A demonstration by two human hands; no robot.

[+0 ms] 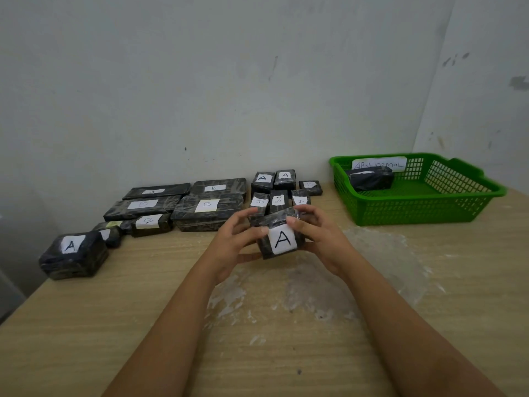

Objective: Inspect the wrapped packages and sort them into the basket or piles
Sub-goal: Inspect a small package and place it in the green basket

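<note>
The pale wood-grain table [100, 310] stretched beneath the fingers. Beyond the right fingertips, off to the right, stood the green slotted plastic basket [423, 209], one dark wrapped package [369, 179] inside it. Beyond the left fingers lay the flat black film-wrapped packages with white letter labels [207, 212]; smaller ones [273, 190] sat just behind both hands. The left hand [233, 243] and right hand [317, 239] curled their fingers around the small black wrapped package labelled A [279, 237], holding it above the table.
</note>
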